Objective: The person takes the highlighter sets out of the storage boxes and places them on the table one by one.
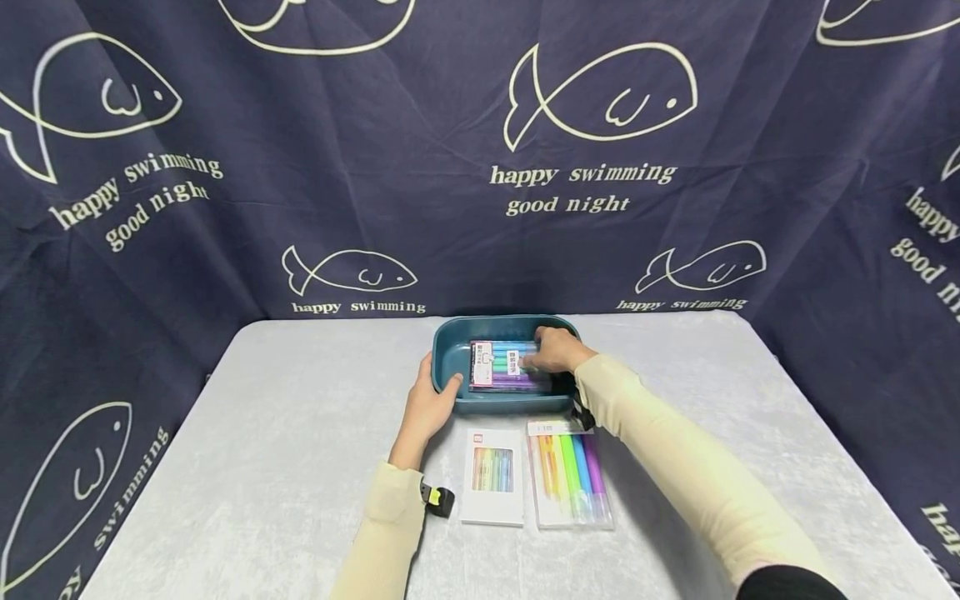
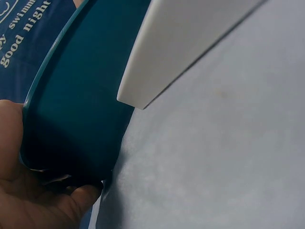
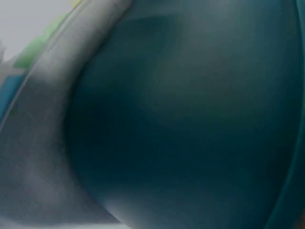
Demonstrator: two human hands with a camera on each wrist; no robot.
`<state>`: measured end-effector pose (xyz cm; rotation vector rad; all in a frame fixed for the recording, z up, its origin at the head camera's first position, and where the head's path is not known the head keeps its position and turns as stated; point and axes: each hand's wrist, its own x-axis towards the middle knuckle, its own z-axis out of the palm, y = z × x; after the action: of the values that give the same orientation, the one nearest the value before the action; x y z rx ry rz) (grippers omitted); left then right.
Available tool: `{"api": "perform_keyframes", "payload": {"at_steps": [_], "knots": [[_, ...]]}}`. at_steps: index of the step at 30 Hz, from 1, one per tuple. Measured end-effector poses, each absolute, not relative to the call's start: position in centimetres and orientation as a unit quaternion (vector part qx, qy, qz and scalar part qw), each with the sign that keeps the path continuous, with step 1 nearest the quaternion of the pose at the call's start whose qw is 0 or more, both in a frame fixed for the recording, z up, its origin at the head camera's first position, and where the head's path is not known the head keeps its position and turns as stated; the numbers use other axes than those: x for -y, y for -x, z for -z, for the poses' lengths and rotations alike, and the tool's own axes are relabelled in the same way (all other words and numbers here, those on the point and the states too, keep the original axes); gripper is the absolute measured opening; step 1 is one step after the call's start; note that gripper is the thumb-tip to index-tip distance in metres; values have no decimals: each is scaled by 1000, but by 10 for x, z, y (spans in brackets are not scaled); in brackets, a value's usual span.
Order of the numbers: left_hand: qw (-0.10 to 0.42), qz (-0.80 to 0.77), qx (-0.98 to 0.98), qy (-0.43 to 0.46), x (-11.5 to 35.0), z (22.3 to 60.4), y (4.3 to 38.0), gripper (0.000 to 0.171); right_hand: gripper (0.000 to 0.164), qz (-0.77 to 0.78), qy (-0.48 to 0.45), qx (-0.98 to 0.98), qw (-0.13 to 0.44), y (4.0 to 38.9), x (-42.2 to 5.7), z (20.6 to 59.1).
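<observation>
A teal plastic basin [image 1: 510,406] stands at the back of the table. My left hand [image 1: 429,404] grips its left end, thumb over the rim; the left wrist view shows the fingers [image 2: 86,196] curled round the basin's outside [image 2: 86,95]. Inside the basin is a flat clear pack of colored pens [image 1: 504,364] with white labels. My right hand [image 1: 558,352] reaches over the right rim and holds the right end of this pack; some fingers are hidden. The basin's wall [image 3: 190,124] fills most of the right wrist view, where the right hand's grip does not show.
In front of the basin lie a white box [image 1: 492,507] with a window showing colored pens and a clear pack of thick markers [image 1: 573,475]. A grey-white cloth covers the table [image 1: 300,433]. Behind it hangs a dark blue curtain [image 1: 465,208] with fish prints.
</observation>
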<state>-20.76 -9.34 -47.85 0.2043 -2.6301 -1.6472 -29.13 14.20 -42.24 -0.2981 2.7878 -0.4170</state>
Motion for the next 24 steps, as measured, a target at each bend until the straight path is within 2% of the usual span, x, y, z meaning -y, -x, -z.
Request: {"api": "perform_keyframes", "payload": {"at_steps": [24], "knots": [[24, 530, 846, -56, 94, 478, 207, 70, 61, 164, 86, -966, 179, 289, -142, 422]]}}
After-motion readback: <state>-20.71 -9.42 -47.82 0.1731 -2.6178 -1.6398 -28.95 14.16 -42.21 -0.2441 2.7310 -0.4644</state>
